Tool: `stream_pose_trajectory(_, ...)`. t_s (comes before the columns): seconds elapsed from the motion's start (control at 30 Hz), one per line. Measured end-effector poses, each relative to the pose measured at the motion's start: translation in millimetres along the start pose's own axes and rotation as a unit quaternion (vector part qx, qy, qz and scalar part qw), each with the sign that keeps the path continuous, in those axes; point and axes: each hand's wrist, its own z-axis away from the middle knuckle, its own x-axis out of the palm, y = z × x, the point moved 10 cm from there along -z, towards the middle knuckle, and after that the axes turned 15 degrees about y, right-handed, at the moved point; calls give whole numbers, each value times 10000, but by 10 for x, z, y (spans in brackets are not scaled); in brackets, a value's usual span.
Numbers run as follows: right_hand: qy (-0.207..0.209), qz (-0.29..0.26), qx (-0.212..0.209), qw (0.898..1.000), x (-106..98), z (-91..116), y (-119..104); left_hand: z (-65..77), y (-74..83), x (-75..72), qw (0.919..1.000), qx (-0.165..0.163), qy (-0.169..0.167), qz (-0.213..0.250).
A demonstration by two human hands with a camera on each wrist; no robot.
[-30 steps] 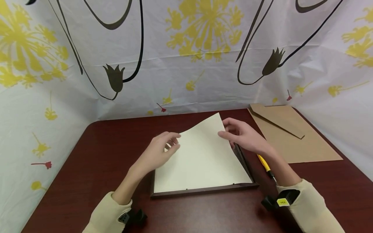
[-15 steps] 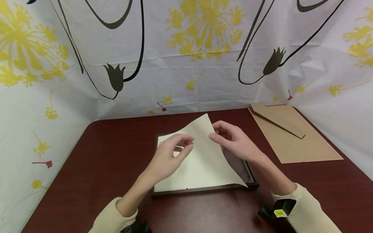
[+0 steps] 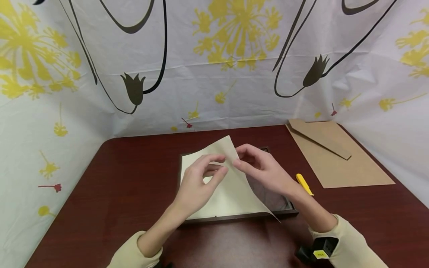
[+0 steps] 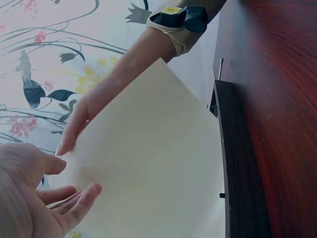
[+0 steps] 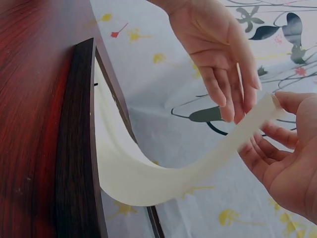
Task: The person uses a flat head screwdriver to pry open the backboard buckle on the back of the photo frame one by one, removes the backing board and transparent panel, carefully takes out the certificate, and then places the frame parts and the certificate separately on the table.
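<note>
A cream sheet of paper [image 3: 231, 201] lies partly in a dark picture frame [image 3: 241, 216], its right side lifted and curved up. My right hand [image 3: 261, 163] pinches that raised edge between thumb and fingers, as the right wrist view also shows on the paper [image 5: 198, 173]. Over the sheet's middle is my left hand [image 3: 197, 182], fingers loosely bent with nothing between them. In the left wrist view the left fingertips [image 4: 91, 191] are in front of the paper. Grey glass-like surface [image 3: 268, 193] shows inside the frame on the right.
At the back right lies a brown backing board [image 3: 355, 171] with a folded stand flap [image 3: 318, 139]. A yellow-handled tool [image 3: 303, 184] rests between it and the frame, partly behind the right forearm. Behind the dark red table [image 3: 134, 167] hangs a flower-patterned curtain [image 3: 207, 89].
My right hand has moved left and slightly nearer, bending the sheet's right side over and uncovering more of the frame's inside. My left hand has shifted right, over the paper.
</note>
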Motion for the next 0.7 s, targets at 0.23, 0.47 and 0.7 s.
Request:
stream_pose_trajectory(0.23, -122, -246, -98, 9996, 43, 13, -14, 28, 12, 32, 9996, -146, 23, 235)
stream_pose_trajectory(0.47, -99, -340, -392, 9986, 84, 31, -103, 64, 52, 65, 9977, -302, 20, 608)
stream_pose_trajectory(0.7, 386, -323, -1164, 9919, 61, 102, -368, 104, 253, 23, 9973, 100, 224, 692)
